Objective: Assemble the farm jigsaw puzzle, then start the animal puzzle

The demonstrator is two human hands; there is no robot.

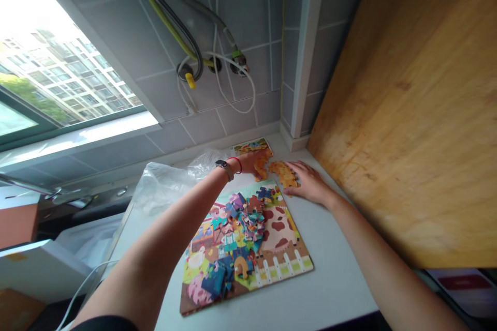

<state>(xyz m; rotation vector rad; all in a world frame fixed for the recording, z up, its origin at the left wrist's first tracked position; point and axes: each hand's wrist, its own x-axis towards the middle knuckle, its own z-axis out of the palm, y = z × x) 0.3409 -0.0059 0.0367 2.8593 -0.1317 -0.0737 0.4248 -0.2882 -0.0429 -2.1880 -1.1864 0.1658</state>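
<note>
My left hand [256,161], with a watch and a red band at its wrist, reaches to the far end of the white table. Its fingers are closed about orange puzzle pieces [261,169], partly hidden by the hand. Just right of it lies a cluster of orange-brown puzzle pieces [285,172]. My right hand [308,182] rests at that cluster's right side, thumb and fingers apart, the fingertips touching its edge. Nearer to me is a farm-picture puzzle board [277,230] showing a cow and a fence, with a heap of loose mixed puzzle pieces [243,222] on it.
A small picture card [252,145] lies by the wall, behind my left hand. Clear plastic bags [165,183] spread along the table's left side. A wooden panel [407,114] rises on the right. Cables and hoses [198,57] hang on the tiled wall.
</note>
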